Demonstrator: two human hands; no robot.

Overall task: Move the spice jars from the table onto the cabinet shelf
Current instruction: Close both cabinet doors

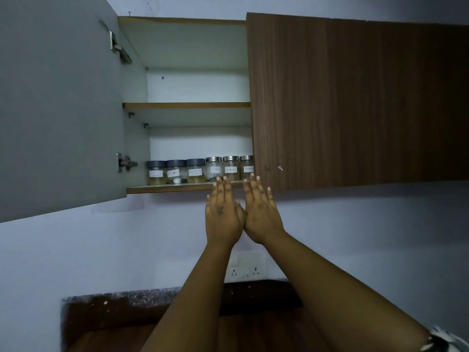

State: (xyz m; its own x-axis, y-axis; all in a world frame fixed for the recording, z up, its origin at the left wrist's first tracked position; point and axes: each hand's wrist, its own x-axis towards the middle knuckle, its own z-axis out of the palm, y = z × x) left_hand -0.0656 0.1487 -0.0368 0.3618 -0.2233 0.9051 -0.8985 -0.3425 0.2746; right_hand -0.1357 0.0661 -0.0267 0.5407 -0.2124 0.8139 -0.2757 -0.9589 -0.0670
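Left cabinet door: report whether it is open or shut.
Open. The left cabinet door is swung wide, showing its grey inner face and hinges, and exposing the lower shelf with its row of spice jars.

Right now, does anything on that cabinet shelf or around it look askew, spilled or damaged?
The six spice jars stand upright in a tidy row on the bottom shelf, nothing spilled. The only flaw is a small chip in the closed wooden door near its lower left corner. Both hands are open, holding nothing.
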